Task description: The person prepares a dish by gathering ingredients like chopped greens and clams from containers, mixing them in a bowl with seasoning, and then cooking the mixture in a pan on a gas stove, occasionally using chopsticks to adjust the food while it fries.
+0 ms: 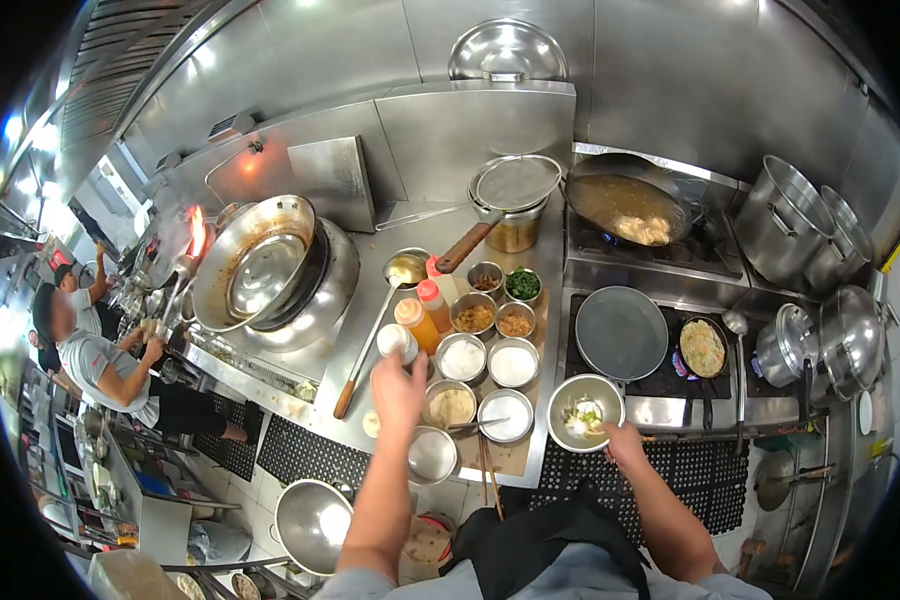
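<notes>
My left hand (400, 392) is closed around a small white jar (397, 343), beside the orange squeeze bottle (417, 323) and the pink-capped squeeze bottle (433, 300). My right hand (626, 447) grips the rim of a steel bowl (556, 428) and holds it level. Chopped green and white pieces (583, 413) lie in the bottom of that bowl. Between my hands stand several small steel tubs: white powder (461, 358), tan powder (449, 408), brown bits (473, 318) and chopped greens (522, 284). A spoon (478, 424) rests in one white-filled tub.
A grey pan (621, 333) and a small skillet of food (703, 347) sit on the right-hand burners. Behind them a black wok (625, 200) holds brown liquid. A long ladle (370, 335) lies left of the bottles. Another person (110, 360) works far left near a flame (197, 232).
</notes>
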Tool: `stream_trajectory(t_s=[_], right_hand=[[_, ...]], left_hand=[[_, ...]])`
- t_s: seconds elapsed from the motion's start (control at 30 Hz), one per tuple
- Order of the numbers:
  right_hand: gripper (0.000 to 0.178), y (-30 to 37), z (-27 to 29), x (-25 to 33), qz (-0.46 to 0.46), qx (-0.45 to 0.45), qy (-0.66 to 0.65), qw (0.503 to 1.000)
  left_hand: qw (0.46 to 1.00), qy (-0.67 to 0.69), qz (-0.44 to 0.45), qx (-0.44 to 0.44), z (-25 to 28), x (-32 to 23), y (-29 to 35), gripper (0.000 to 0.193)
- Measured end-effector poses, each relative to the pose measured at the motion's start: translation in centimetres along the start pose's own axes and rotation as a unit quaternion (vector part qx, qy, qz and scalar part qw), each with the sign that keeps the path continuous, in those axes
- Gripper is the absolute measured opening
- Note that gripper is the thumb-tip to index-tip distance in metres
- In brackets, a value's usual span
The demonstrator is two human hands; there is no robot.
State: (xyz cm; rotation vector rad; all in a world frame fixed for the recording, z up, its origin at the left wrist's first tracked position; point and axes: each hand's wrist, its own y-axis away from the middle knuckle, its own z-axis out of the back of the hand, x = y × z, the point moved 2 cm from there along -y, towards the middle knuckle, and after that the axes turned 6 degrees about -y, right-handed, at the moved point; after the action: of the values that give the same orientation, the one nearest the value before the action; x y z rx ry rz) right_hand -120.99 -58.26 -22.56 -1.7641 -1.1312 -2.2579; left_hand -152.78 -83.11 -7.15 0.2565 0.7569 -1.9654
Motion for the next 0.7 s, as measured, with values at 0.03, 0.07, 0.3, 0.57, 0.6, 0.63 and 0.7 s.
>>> stream_trajectory(t_s=[0.03,0.07,0.3,0.57,0.6,0.63,0.7], right_hand=[[0.024,-0.2,0.7,-0.6,0.001,-0.015,0.001,1.0],[0.028,-0.5,1.2,-1.1,0.001,-0.031,0.003,1.0],[0.022,2.5,2.8,0.9,-0.019,-0.021,-0.029,0.999],[0.02,5.0,4.7,2.1,-0.03,-0.033,-0.052,0.998],[0.02,5.1,4.8,2.2,-0.03,-0.039,-0.059,0.997],[0.02,5.0,5.0,2.0,-0.031,-0.038,-0.062,0.997],[0.02,3.7,5.0,1.8,-0.022,-0.019,-0.045,0.999]], left_hand=[[0.994,-0.034,-0.071,-0.071,-0.9,0.3,-3.3,0.039],[0.993,-0.06,-0.087,-0.044,-2.5,0.4,-6.9,0.041],[0.892,-0.251,-0.031,0.376,-15.7,4.1,-19.1,0.045],[0.932,-0.232,-0.003,0.278,-11.1,3.4,-21.1,0.048],[0.931,-0.235,-0.006,0.278,-9.7,2.5,-21.0,0.048],[0.958,-0.197,-0.018,0.209,-7.8,1.7,-20.8,0.048],[0.982,-0.15,-0.044,0.111,-1.9,-0.5,-20.5,0.049]])
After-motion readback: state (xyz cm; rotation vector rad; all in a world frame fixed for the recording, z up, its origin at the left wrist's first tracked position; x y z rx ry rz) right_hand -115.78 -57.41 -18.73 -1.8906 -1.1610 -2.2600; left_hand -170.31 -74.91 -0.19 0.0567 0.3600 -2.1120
